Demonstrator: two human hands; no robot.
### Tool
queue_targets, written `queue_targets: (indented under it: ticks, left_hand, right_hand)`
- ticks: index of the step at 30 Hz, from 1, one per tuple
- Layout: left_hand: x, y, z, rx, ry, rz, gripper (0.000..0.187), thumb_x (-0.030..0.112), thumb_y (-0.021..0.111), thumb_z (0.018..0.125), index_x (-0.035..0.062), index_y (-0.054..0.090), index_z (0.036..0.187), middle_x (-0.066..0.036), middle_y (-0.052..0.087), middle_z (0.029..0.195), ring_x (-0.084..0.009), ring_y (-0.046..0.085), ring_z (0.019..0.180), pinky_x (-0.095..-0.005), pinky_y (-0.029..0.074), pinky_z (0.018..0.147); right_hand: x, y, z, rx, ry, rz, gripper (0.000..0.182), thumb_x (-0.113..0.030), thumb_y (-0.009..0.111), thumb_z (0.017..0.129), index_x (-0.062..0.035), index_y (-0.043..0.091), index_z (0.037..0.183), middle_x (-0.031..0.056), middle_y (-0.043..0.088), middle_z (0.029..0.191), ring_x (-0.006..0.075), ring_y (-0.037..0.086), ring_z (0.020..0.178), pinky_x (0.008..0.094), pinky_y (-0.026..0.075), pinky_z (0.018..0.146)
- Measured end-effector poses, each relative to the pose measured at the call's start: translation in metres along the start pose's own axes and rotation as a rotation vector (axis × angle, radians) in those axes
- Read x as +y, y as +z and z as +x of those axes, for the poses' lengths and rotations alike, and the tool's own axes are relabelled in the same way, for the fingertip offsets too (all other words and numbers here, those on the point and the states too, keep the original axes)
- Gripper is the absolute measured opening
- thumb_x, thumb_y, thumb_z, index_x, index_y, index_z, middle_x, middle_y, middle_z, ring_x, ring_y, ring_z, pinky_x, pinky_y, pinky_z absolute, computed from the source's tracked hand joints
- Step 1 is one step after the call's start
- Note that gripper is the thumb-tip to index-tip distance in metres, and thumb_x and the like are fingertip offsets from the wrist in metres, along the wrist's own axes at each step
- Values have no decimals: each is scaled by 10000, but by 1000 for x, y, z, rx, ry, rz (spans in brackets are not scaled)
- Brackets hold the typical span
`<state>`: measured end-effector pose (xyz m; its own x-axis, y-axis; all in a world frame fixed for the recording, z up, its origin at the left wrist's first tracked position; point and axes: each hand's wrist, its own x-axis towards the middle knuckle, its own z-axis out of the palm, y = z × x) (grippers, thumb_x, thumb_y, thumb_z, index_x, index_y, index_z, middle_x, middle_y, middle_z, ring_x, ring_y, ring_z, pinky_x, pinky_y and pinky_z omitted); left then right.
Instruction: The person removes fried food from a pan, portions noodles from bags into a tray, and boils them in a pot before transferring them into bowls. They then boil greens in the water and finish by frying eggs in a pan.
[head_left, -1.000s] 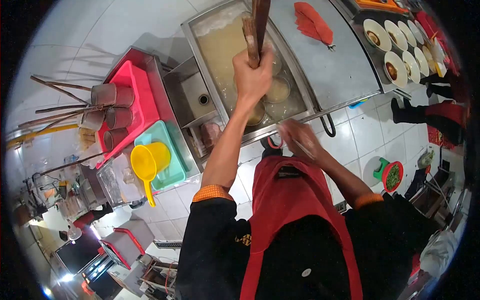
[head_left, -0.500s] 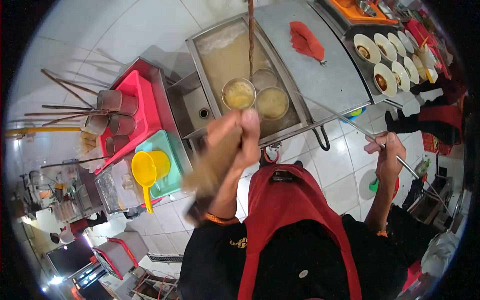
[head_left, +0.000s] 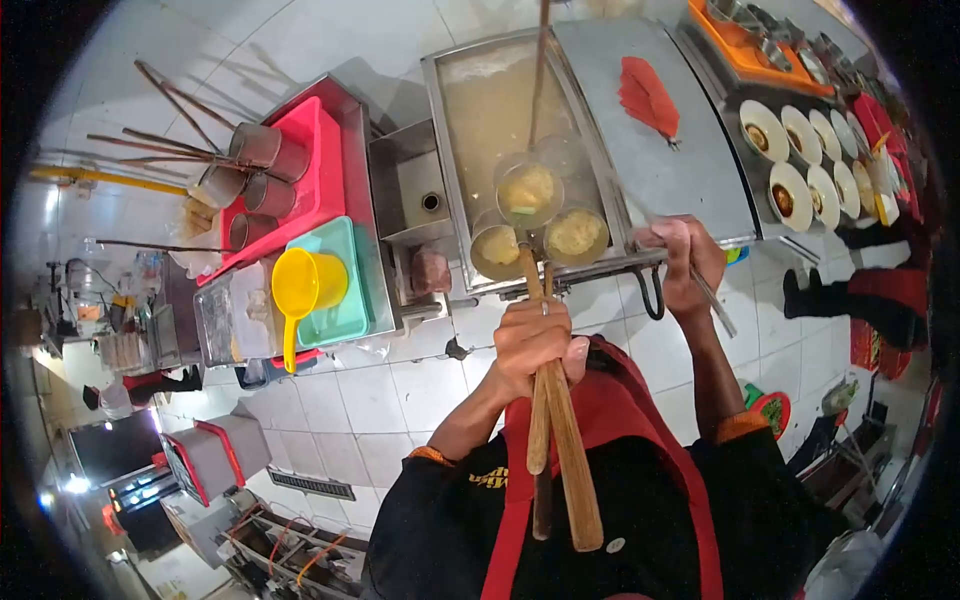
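Note:
My left hand (head_left: 533,345) is closed round several wooden handles (head_left: 568,450) in front of my chest. These run forward to strainer baskets holding yellowish noodles, one basket (head_left: 530,192) deeper in the vat and two (head_left: 576,235) near its front edge. The vat (head_left: 440,130) is metal and holds cloudy liquid. My right hand (head_left: 690,265) grips a long thin metal rod (head_left: 716,303) by the vat's front right corner. Another dark stick (head_left: 540,80) stands up from the vat.
White bowls (head_left: 792,197) with dark sauce stand at the right. A red cloth (head_left: 648,98) lies on the metal counter (head_left: 625,170). At the left are a pink tray (head_left: 325,160) with strainers and a yellow dipper (head_left: 305,280). Another person's dark-clad legs (head_left: 850,305) show at the right.
My left hand has moved toward my body, and the handles now point down toward my chest. My right hand has moved forward and left to the vat corner. The view has shifted.

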<state>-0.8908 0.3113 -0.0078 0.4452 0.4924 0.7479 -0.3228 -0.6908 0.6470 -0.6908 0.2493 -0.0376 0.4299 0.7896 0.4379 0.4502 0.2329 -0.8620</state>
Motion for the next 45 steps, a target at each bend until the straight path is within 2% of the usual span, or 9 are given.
queue_targets:
  ticks: [6, 10, 24, 25, 28, 32, 35, 39, 45]
  left_hand:
    - [-8, -29, 6, 97, -17, 72, 251, -18, 631, 674, 57, 419, 562, -89, 400, 523, -282, 431, 442, -361, 304, 420]
    - [-23, -44, 1, 83, -195, -137, 273, 11, 639, 694, 54, 404, 563, -101, 399, 526, -286, 456, 455, -377, 315, 430]
    - [-53, -58, 11, 129, -187, -176, 278, 213, 580, 842, 82, 451, 633, -75, 413, 589, -270, 482, 547, -364, 340, 513]
    - [-56, -55, 8, 104, -193, -269, 276, 264, 619, 793, 96, 459, 643, -64, 434, 611, -273, 495, 566, -368, 349, 516]
    - [-48, -55, 22, 53, -148, -164, 293, 143, 662, 748, 61, 441, 574, -76, 402, 510, -279, 467, 441, -380, 339, 424]
    - [-42, -23, 17, 74, -24, -67, 289, 63, 658, 737, 66, 431, 558, -81, 417, 494, -264, 449, 410, -381, 346, 394]
    - [-31, 0, 3, -72, 33, 38, 246, 93, 711, 681, 62, 483, 593, -59, 467, 534, -203, 491, 460, -333, 359, 402]
    - [-17, 50, -15, -168, 169, 142, 215, 176, 717, 689, 85, 533, 623, -31, 506, 573, -187, 526, 515, -307, 419, 466]
    - [8, 84, -52, -149, 260, 313, 295, 232, 745, 665, 90, 495, 600, -40, 521, 676, -230, 567, 646, -317, 482, 622]
  right_hand:
    - [-19, 83, 90, -235, -19, 82, 266, -176, 498, 926, 41, 598, 810, 108, 638, 724, 149, 641, 682, 253, 498, 597]
    - [-43, 240, 201, -430, -473, 183, 238, -215, 554, 892, -5, 615, 798, 75, 587, 687, 108, 506, 528, 292, 413, 505]
    - [-84, 532, 328, -848, -389, 159, 292, -286, 598, 857, -11, 580, 761, 118, 612, 652, 145, 619, 604, 293, 483, 576]
    - [-90, 510, 331, -702, -868, -198, 335, -336, 639, 828, -24, 571, 728, 77, 609, 607, 154, 591, 579, 304, 466, 552]
    - [-97, 431, 315, -750, -595, -87, 290, -237, 680, 699, -19, 649, 889, 240, 641, 873, 279, 663, 729, 346, 507, 612]
    - [-97, 225, 239, -1155, -328, -494, 545, -376, 410, 940, -66, 572, 523, 41, 573, 463, 151, 575, 441, 322, 484, 500]
    - [-43, 101, 157, -1301, 610, -606, 612, -577, 350, 908, -63, 602, 692, 81, 573, 511, 164, 589, 448, 312, 514, 525]
    - [6, 70, 40, -992, 1381, 210, 570, -533, 447, 888, -4, 560, 709, 117, 581, 572, 187, 566, 493, 345, 441, 453]
    - [4, 60, -7, -846, 1240, 309, 257, -218, 479, 904, -56, 479, 703, 34, 482, 561, 150, 461, 439, 295, 409, 414]
